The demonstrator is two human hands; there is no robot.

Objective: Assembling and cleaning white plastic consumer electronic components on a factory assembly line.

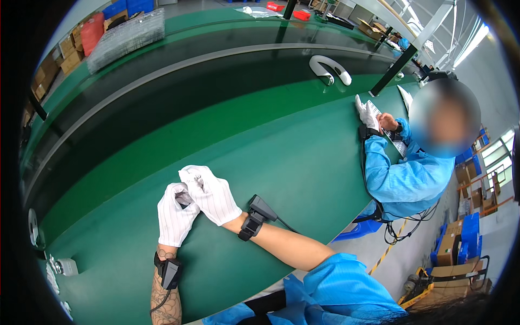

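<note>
Both my hands wear white striped gloves and meet above the green tabletop [271,189], left of the middle of the view. My left hand [176,216] has its fingers curled and closed, the fingertips up against the right hand. Lying partly over it, my right hand [211,195] is closed too, thumb and fingers pinched together. A small greyish bit shows between the right fingers, too small to name. The gloves hide whatever else the hands hold. Black devices with cables are strapped to both wrists.
Beyond the table runs a dark conveyor belt [195,86], with a white U-shaped device [331,71] near its right part. A co-worker in a blue smock [403,176] handles a white panel at the right. A small clear-and-white container [67,266] stands at the lower left.
</note>
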